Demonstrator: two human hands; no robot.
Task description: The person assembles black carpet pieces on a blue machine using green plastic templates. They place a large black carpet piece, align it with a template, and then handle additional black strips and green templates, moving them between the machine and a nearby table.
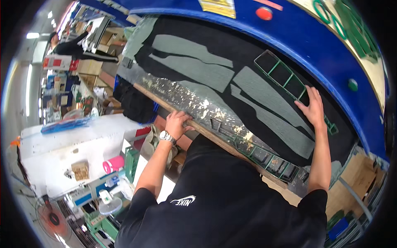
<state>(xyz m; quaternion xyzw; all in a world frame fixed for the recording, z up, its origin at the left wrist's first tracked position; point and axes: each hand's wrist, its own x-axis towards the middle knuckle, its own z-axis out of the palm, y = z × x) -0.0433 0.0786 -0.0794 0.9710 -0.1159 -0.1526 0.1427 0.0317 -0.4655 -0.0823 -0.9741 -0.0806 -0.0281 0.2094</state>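
My left hand (pixel 177 124), with a metal watch on its wrist, is curled over the wooden edge strip (pixel 223 144) of the worktable. On the far right of the table my right hand (pixel 313 106) grips a long green metal cutting die (pixel 278 73), thumb on its near side and fingers on its far side. The die's middle is hidden under that hand; its other end shows past the wrist. Beneath it lies black sheet material (pixel 194 37) with long grey-green shapes (pixel 264 91) across it. A second green cutting die (pixel 269 160) rests along the table's near edge.
A blue machine beam (pixel 248 29) with a red button (pixel 264 13) curves along the table's far side. Flakes speckle the worn table surface (pixel 198 99). Left stand a white table (pixel 49 157) with a pink jug (pixel 113 164), and a fan (pixel 51 218). Another person (pixel 72 47) works far left.
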